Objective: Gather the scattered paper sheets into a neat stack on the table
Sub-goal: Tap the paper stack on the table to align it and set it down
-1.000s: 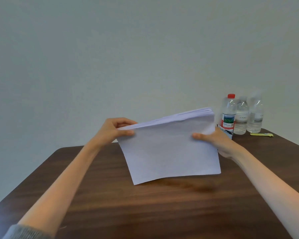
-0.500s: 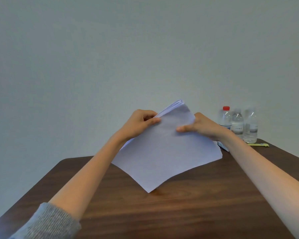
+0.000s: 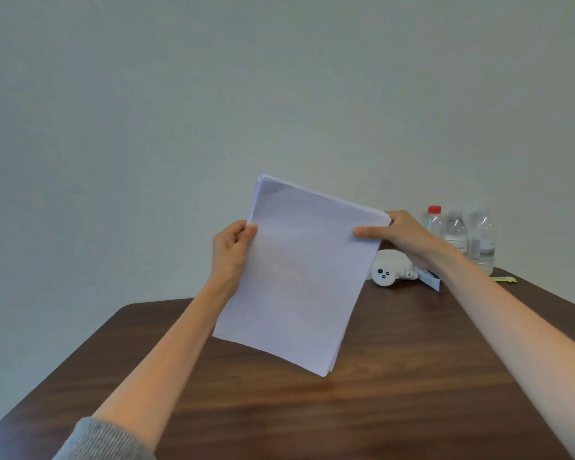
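Observation:
A stack of white paper sheets [image 3: 299, 277] stands nearly upright above the dark wooden table [image 3: 379, 410], its long side vertical and tilted a little to the right. Its lowest corner hangs just over the tabletop; whether it touches I cannot tell. My left hand [image 3: 231, 250] grips the stack's left edge near the top. My right hand [image 3: 399, 232] pinches the upper right corner, thumb on the front face. The sheet edges look roughly aligned, with slight fanning at the top left corner.
Behind the paper at the back right lie a white plush toy [image 3: 390, 268] and a small blue-white packet [image 3: 429, 280]. Three water bottles [image 3: 458, 234] stand near the far right edge, with a yellow-green item [image 3: 503, 279] beside them.
The stack turned clockwise from a wide, landscape hold through a diamond pose into a tall, portrait hold. My hands shifted along its edges and spread apart. The plush toy is now uncovered.

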A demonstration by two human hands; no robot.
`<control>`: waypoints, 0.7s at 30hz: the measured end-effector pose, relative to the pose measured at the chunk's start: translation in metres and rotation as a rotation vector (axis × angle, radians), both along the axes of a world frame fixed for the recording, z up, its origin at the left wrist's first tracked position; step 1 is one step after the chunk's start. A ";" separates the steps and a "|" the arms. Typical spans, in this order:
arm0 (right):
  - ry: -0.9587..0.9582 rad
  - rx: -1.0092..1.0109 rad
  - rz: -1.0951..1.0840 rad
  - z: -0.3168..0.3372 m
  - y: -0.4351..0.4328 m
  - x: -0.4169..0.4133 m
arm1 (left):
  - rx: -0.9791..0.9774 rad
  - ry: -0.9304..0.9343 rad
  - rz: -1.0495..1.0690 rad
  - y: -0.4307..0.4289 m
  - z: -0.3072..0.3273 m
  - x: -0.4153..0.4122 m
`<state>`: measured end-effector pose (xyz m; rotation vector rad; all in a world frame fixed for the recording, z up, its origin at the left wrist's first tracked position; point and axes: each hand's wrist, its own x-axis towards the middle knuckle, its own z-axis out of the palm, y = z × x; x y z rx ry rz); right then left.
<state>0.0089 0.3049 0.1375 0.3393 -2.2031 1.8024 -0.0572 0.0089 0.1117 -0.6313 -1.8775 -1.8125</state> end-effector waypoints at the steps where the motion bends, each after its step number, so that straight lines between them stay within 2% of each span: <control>1: 0.015 -0.120 0.005 -0.007 -0.004 -0.002 | 0.044 -0.021 -0.012 0.001 -0.003 0.001; 4: 0.025 -0.342 0.031 -0.032 -0.025 -0.009 | 0.151 -0.108 -0.036 0.006 -0.015 0.005; 8: 0.015 -0.442 0.039 -0.059 -0.041 -0.009 | 0.176 -0.222 -0.147 0.009 -0.045 0.013; 11: -0.012 -0.426 0.069 -0.073 -0.040 -0.006 | 0.104 -0.297 -0.241 0.000 -0.060 0.017; 15: -0.026 -0.375 0.120 -0.071 -0.042 -0.005 | 0.036 -0.304 -0.356 -0.006 -0.049 0.017; 21: -0.049 -0.330 0.216 -0.067 -0.039 -0.001 | -0.036 -0.176 -0.310 -0.001 -0.036 0.015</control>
